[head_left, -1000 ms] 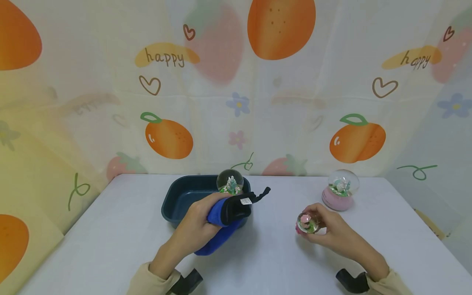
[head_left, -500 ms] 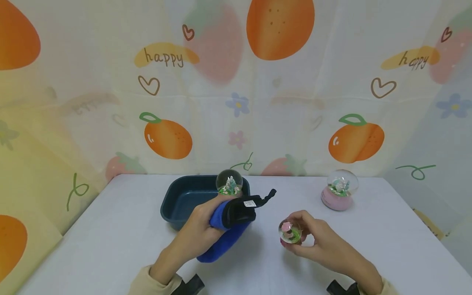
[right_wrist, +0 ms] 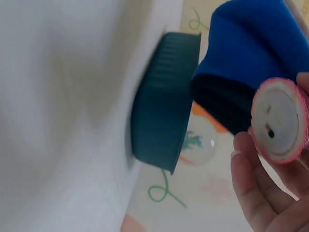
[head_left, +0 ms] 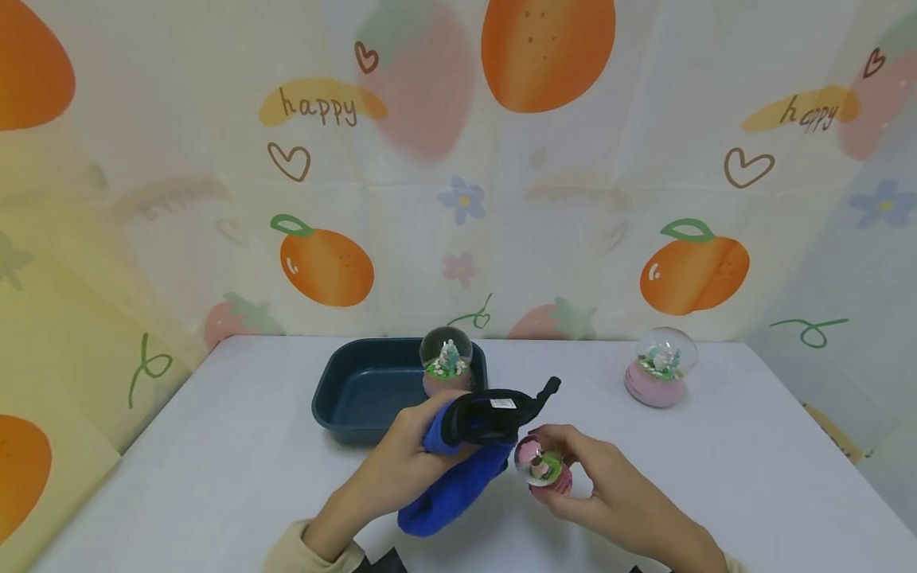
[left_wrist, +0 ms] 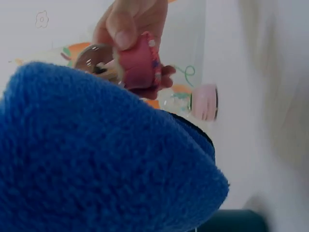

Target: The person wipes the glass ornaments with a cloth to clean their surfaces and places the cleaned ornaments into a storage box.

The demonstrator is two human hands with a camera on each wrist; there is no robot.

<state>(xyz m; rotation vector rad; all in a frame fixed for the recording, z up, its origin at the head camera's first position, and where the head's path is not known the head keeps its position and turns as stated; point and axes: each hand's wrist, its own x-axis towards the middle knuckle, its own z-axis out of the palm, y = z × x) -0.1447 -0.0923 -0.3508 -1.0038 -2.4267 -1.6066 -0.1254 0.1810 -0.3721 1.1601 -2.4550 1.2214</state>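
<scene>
My left hand [head_left: 390,469] grips a folded, fuzzy blue cloth [head_left: 454,489] with black edging, a white tag and a black loop at its end. In the left wrist view the cloth's plush side [left_wrist: 106,154] fills much of the frame. My right hand [head_left: 616,493] holds a small snow globe [head_left: 542,463] by its pink base, the dome tilted toward the cloth. Inside the globe are a pink shape and green ground. From the right wrist, the globe's pale underside [right_wrist: 277,121] faces the camera, close beside the cloth. Both are held above the white table.
Behind my left hand stands a dark teal tray [head_left: 351,430], with a larger pink-based snow globe [head_left: 447,358] at its right side. Another pink-based snow globe [head_left: 659,374] stands at the back right of the table [head_left: 731,454]. A fruit-printed curtain [head_left: 559,263] hangs behind.
My right hand has brought the small snow globe leftward and nearer, up beside the cloth, tilting its dome left. My left hand has shifted a little right and nearer with the cloth.
</scene>
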